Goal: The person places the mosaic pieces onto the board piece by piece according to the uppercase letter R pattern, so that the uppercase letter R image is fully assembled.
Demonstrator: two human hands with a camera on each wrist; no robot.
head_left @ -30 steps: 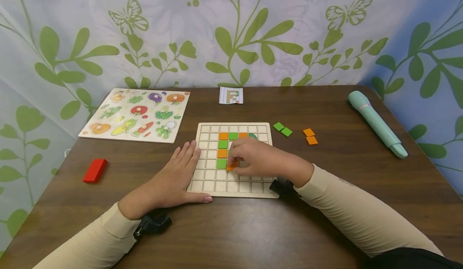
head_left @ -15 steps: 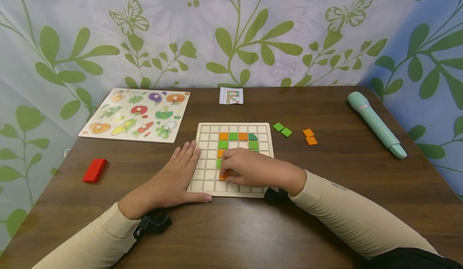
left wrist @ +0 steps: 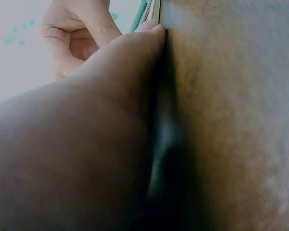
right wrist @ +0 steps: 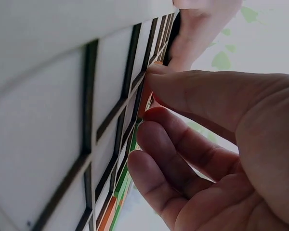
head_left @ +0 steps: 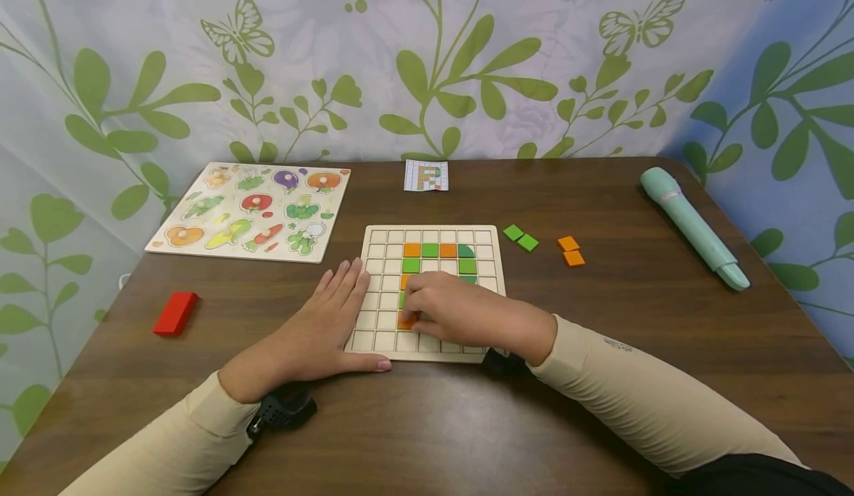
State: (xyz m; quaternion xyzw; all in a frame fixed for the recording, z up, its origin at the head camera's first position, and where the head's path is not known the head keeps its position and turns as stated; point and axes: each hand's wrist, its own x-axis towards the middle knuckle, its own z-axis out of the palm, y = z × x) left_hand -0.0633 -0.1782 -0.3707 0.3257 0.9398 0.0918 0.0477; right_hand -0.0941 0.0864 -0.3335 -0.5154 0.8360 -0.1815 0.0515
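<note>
A wooden grid board (head_left: 427, 341) lies on the table with orange and green square tiles set in its cells, plus a dark green rounded piece (head_left: 466, 250). My left hand (head_left: 319, 325) rests flat at the board's left edge, fingers spread and thumb along the front corner. My right hand (head_left: 460, 307) is over the middle of the board. Its thumb and fingertips pinch an orange tile (head_left: 404, 321) at the lower end of the left tile column. In the right wrist view the thumb (right wrist: 197, 89) and curled fingers are close around that tile. Some cells are hidden under this hand.
Two loose green tiles (head_left: 520, 238) and two orange tiles (head_left: 571, 251) lie right of the board. Behind it is a patterned card (head_left: 426, 176). A vegetable puzzle (head_left: 250, 214) and a red block (head_left: 176, 314) are at left, a mint-green microphone-shaped object (head_left: 695, 227) at right.
My right hand has moved left and toward me with the orange tile, down to the cell below the green one, shifting slightly in the last half second. The left hand stays still.
</note>
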